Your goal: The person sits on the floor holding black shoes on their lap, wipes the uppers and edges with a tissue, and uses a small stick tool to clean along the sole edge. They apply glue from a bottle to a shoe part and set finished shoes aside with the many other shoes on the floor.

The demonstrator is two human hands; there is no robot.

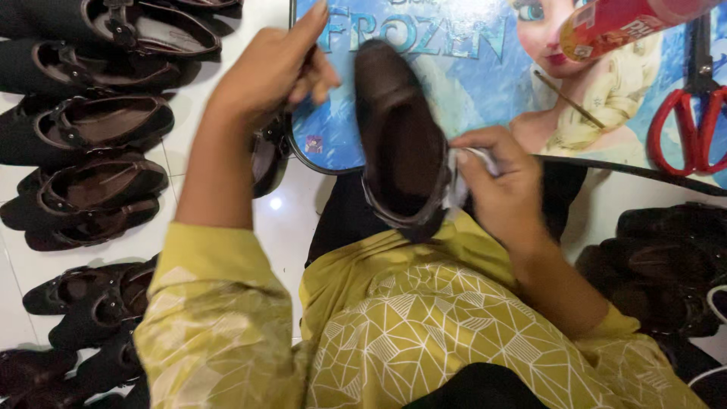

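Grip of the right hand (503, 189) is clamped on a white cloth (463, 173) against the brown shoe (401, 136); the left hand (276, 68) is pinched on something unclear. Stiff, light and smooth, the shoe is best steadied by its heel rim.

White glossy tile floor (284, 220), lamp glare spot; blue cartoon-printed board (469, 83), possibly low table.

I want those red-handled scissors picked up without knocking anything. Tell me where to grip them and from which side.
Grip the red-handled scissors by their two red finger loops, coming from the near side, the person's right. The loops lie flat on the blue printed tabletop, open and toward the near edge, while the dark blades run away beneath the red cylindrical can, so a far-side approach looks likelier to bump that.
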